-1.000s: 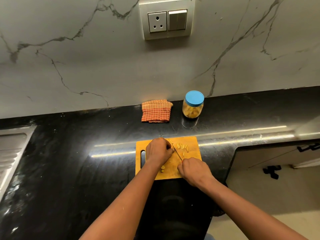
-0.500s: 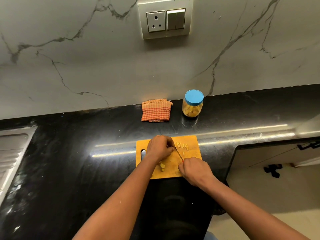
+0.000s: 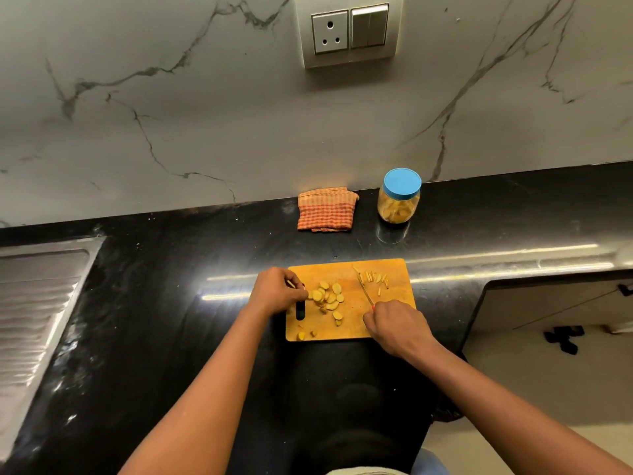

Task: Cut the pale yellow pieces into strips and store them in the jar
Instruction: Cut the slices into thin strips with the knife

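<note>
An orange cutting board (image 3: 390,323) lies on the black counter. A heap of pale yellow round slices (image 3: 329,298) sits at its middle left, and several cut strips (image 3: 375,278) lie at its far right. My left hand (image 3: 277,291) is at the board's left edge, fingers curled, and its fingertips pinch a slice at the heap's left side. My right hand (image 3: 397,325) grips the handle of a knife (image 3: 363,286) whose thin blade points away towards the strips. The jar (image 3: 399,200), with its blue lid on, stands behind the board and holds yellow pieces.
A folded orange checked cloth (image 3: 325,214) lies left of the jar against the marble wall. A steel sink drainboard (image 3: 37,303) is at the far left. The counter edge drops to the floor and cabinets (image 3: 555,310) on the right.
My left hand has moved left, away from the knife, and uncovered the heap of slices. The right hand and knife stay at the board's right side.
</note>
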`<state>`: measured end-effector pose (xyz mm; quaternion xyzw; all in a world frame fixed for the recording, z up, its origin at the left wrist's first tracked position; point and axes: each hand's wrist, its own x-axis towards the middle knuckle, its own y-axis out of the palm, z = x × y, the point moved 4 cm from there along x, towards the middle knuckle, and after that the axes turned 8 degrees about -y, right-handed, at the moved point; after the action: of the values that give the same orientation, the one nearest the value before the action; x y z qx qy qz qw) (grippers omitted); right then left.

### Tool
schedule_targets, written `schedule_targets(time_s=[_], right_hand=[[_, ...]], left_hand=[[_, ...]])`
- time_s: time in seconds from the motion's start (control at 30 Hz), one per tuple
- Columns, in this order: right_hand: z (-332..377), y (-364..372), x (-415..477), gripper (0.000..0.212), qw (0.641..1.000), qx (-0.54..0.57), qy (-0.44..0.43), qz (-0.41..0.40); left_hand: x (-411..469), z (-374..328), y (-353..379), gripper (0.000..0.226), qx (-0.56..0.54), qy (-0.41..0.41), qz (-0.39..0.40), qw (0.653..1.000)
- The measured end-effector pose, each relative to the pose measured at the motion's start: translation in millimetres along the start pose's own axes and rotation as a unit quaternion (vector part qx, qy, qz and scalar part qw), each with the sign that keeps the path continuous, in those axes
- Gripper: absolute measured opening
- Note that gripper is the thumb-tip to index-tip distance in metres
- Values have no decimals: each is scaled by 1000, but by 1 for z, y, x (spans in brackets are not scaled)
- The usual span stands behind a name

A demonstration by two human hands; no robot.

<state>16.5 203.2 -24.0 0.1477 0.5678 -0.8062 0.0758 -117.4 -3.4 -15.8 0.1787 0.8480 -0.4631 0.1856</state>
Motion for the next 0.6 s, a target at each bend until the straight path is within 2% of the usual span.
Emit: schedule_targets(time_s=[0.17,0.4,0.6], right_hand=[[1,1,-6,39,1000,1,-4,3],[2,3,-8,39,1000,8,-2,-1],[2,-1,-7,37,1000,0,-6,-1]], left_hand=[[-15,17,16,4,36,-38,135,989],[-16,17,18,10,83,-27,162,983],[-14,16,11,11,74,-21,171,982]])
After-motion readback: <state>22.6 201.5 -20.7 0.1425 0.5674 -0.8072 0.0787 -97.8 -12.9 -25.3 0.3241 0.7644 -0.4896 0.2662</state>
